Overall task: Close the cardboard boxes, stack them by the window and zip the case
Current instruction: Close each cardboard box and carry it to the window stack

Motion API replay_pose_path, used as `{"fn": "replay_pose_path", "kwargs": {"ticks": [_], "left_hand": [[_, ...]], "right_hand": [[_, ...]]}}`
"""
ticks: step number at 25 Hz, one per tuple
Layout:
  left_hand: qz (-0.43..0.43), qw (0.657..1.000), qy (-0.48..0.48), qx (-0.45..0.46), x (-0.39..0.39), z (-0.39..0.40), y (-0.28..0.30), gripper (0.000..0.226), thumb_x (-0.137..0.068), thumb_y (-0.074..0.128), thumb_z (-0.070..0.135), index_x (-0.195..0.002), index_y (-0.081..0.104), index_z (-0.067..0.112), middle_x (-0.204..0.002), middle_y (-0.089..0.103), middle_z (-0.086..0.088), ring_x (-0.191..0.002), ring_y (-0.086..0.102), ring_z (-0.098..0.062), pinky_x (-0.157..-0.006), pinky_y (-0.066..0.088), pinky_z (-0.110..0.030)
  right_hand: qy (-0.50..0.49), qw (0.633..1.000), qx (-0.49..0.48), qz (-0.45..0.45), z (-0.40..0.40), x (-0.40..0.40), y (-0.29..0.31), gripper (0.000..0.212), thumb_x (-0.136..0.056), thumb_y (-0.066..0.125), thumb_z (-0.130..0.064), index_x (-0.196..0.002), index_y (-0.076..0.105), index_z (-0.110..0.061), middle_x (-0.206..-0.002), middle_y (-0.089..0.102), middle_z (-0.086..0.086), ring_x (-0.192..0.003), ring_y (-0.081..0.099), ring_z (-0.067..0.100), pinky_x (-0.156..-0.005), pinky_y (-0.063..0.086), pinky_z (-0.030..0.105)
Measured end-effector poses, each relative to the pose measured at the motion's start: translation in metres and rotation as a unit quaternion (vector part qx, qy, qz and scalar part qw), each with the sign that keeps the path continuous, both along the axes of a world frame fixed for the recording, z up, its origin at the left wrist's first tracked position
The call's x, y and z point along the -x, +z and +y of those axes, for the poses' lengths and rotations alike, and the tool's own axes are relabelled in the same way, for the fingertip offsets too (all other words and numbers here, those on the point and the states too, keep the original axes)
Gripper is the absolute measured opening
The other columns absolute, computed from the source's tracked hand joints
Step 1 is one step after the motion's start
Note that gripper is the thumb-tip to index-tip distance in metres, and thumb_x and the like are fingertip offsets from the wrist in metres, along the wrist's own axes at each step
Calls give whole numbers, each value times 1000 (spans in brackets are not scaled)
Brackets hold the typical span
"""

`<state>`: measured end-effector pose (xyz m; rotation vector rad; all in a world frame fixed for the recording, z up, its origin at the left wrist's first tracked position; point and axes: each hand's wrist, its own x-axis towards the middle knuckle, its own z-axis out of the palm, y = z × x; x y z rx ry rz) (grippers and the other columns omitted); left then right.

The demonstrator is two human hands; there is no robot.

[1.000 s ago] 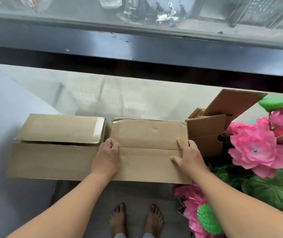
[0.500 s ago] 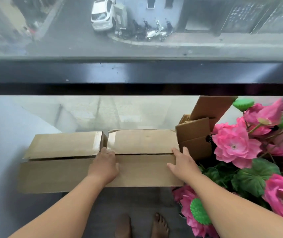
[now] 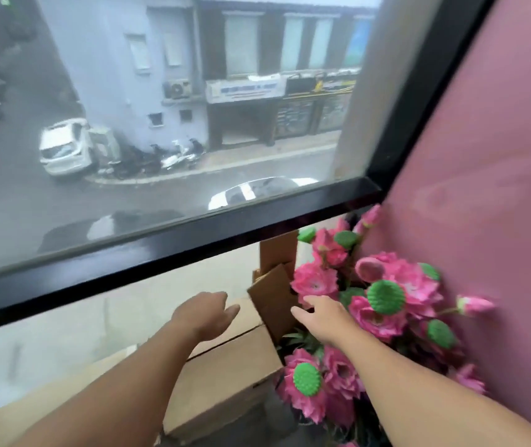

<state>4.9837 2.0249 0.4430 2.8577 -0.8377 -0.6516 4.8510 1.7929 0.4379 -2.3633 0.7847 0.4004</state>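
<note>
I see a closed brown cardboard box (image 3: 225,362) low by the big dark-framed window (image 3: 174,253). Just past it stands a small brown box with open flaps (image 3: 274,298). My left hand (image 3: 204,314) floats over the closed box, fingers loose and empty. My right hand (image 3: 320,317) is open beside a flap. Pink fake flowers with green pods (image 3: 383,301) crowd the right side, against a pink curtain (image 3: 483,188).

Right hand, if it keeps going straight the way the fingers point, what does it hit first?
Most likely the raised flap of the open cardboard box: the right hand points at it, fingertips almost there. Blur hides whether they touch.
</note>
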Motion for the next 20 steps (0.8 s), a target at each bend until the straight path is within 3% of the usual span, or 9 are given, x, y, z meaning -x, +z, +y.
{"fn": "replay_pose_path", "kwargs": {"ticks": [3, 8, 11, 13, 17, 20], "left_hand": [[0, 993, -115, 23, 11, -43, 40, 56, -98, 35, 58, -127, 58, 17, -129, 64, -9, -119, 58, -29, -94, 47, -37], [16, 954, -299, 23, 77, -136, 83, 48, -100, 39, 52, -116, 61, 12, -119, 65, -15, -110, 61, -33, -82, 44, -33], [16, 916, -400, 31, 151, -200, 102, 43, -103, 41, 43, -117, 61, 8, -119, 65, -15, -113, 61, -35, -87, 47, -33], [25, 891, -451, 50, 210, -239, 112, 41, -104, 42, 43, -120, 62, 11, -125, 63, -13, -118, 58, -34, -94, 45, -34], [97, 879, -464, 51, 333, -296, 114, 50, -99, 45, 52, -134, 58, 18, -136, 59, -8, -124, 55, -30, -100, 42, -36], [104, 842, -527, 49, 445, -325, 112, 56, -98, 43, 57, -136, 55, 18, -137, 58, -8, -125, 54, -29, -104, 43, -40]], "right_hand": [[-86, 996, 14, -14, -11, 58, 40, 68, -95, 49, -63, -148, 49, -20, -150, 51, 6, -136, 47, 28, -108, 38, 35], [-247, 968, 26, -32, -35, 183, 82, 64, -92, 48, -66, -137, 59, -22, -143, 57, 8, -131, 52, 31, -103, 40, 35], [-359, 932, 18, -55, -49, 279, 98, 51, -90, 48, -67, -110, 67, -24, -118, 67, 5, -122, 59, 32, -92, 43, 34], [-424, 903, 20, -61, -54, 349, 101, 52, -89, 47, -68, -110, 66, -24, -110, 68, 5, -120, 60, 31, -87, 42, 32], [-529, 846, 19, -65, -50, 477, 98, 71, -91, 44, -70, -139, 57, -20, -146, 55, 4, -134, 50, 27, -103, 38, 33], [-598, 798, 19, -73, -40, 583, 94, 72, -89, 46, -72, -139, 58, -22, -146, 56, 0, -130, 54, 25, -105, 42, 29]]}}
